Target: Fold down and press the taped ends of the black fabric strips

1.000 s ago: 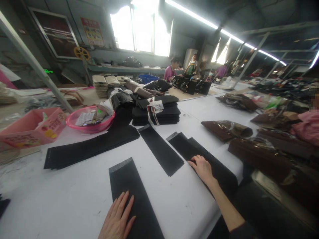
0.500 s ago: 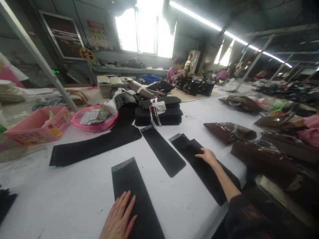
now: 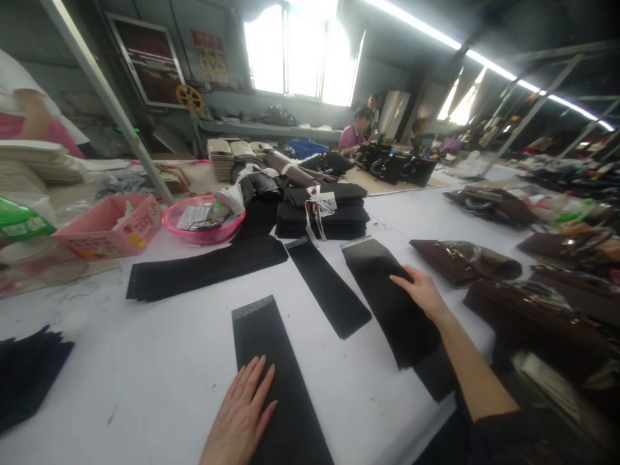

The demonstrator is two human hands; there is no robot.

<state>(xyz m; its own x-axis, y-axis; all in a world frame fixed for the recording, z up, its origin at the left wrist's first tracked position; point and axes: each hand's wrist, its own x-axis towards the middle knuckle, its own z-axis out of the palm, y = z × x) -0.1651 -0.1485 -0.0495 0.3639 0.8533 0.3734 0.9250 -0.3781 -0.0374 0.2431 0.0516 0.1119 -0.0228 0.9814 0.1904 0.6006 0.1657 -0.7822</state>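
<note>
My left hand (image 3: 242, 410) lies flat with fingers spread on a long black fabric-like strip (image 3: 285, 394) that has a greyish band across its far end. To the right, my right hand (image 3: 423, 290) grips the right edge of another black strip (image 3: 382, 290), its thumb and fingers bent over that edge. This strip also has a grey far end and overlaps a darker piece (image 3: 436, 371) beneath its near end. Between the hands lies a narrow stack of black strips (image 3: 329, 287). A fanned stack of black strips (image 3: 208, 268) rests farther left.
A tied black bundle (image 3: 322, 216) stands behind the strips, beside a pink basin (image 3: 203, 226) and a pink box (image 3: 113, 229). Dark pieces (image 3: 29, 374) lie at far left. Brown bags (image 3: 533, 316) line the right side. A person in purple (image 3: 352, 137) sits farther back.
The right strip has shifted so its grey end now covers the piece below, with my right hand on its edge. My left hand stays on its strip; the view has turned slightly left.
</note>
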